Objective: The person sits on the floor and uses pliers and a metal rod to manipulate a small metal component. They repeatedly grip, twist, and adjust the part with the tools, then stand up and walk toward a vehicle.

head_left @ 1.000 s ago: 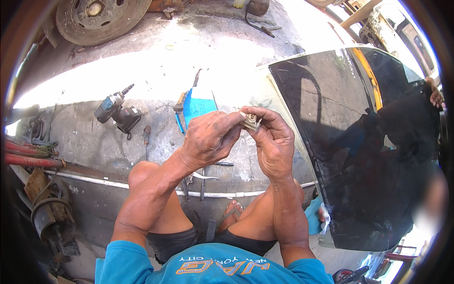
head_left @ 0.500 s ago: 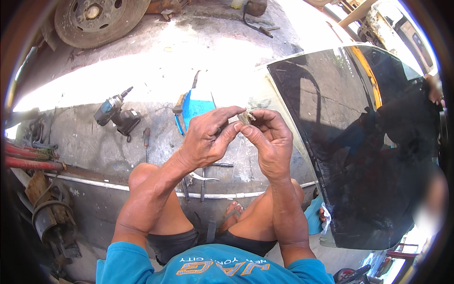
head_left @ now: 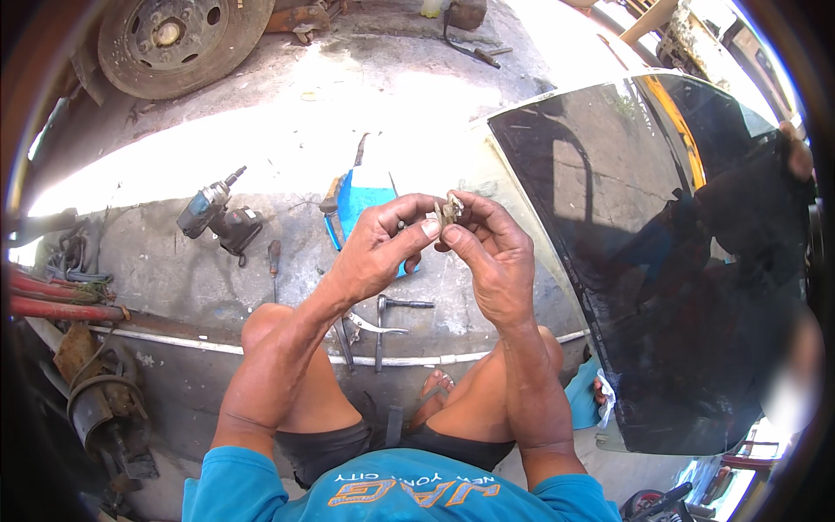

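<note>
Concrete floor [head_left: 191, 287]: grey and scuffed from where I'm watching, with a blown-out sunny strip. Big dark glass panel [head_left: 565, 278] fills the right side, so I'm measuring off that.
Small metal part [head_left: 451, 211]: up in the fingertips, left of the panel, between both hands. Long axis looks like it runs away from the body, but it's too tiny on my feed to swear to.
Left hand [head_left: 376, 250]: pinching the part from the side farther from the panel, thumb up against it. Some little round bit pokes out between those fingers, no clue what.
Right hand [head_left: 498, 270]: thumb and fingers on it too, panel side. Honestly neither hand is nearer; they meet at the part.
Containers: the blue thing [head_left: 370, 198] left of the panel might be a shallow tray. Can't tell what it holds, if anything.
Loose tools: cordless power tool [head_left: 209, 211] and screwdriver [head_left: 274, 255] lie well left of the panel; ratchet [head_left: 380, 335] lies closer to it.
</note>
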`<state>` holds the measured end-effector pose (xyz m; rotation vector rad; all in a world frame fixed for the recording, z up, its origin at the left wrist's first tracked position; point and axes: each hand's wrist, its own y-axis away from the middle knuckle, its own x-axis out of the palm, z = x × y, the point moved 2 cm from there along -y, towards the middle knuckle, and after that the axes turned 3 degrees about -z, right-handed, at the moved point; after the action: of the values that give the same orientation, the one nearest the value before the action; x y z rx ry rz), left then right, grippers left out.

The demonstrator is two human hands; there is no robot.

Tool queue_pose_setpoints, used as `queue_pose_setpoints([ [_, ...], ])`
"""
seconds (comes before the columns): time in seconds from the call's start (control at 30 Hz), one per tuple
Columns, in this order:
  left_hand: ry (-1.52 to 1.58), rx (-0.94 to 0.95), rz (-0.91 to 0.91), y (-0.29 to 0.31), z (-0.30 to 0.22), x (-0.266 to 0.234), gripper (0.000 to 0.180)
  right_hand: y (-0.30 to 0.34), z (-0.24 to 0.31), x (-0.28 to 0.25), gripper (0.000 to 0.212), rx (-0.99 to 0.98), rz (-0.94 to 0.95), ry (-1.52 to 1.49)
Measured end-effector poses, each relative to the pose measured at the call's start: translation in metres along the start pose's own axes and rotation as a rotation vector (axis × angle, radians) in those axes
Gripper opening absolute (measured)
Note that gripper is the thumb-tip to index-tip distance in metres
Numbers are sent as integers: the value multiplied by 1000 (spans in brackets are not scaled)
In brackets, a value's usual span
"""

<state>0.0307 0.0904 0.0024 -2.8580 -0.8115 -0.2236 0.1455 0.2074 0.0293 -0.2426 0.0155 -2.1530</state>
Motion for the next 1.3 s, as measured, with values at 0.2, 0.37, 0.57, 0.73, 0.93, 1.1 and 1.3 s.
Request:
queue_pose_setpoints([
  [0.2, 846, -386, 119, -3, 1, 6, 98, -5, -7, -7, 32, 19, -122, -133],
  [0.37, 878, -394, 154, -5, 10, 7, 111, -7, -6, -14, 30, 15, -136, -190],
  [0.57, 699, -438, 80, -3, 19, 2, 90, -10, -7, -17, 29, -6, -147, -231],
  [0.73, 170, -542, -231, -2, 47, -52, 39, -13, 2, -14, 30, -38, -134, -286],
  [0.93, -526, -699, -276, 11, 93, -120, 24, -18, 12, -8, 30, -107, -63, -382],
  [1.1, -1165, -751, 53, 43, 166, -158, 37, -20, 14, -13, 31, -131, -39, -418],
  [1.3, -1347, -469, -300, 23, 125, -139, 77, -17, 21, -39, 30, -148, -62, -365],
])
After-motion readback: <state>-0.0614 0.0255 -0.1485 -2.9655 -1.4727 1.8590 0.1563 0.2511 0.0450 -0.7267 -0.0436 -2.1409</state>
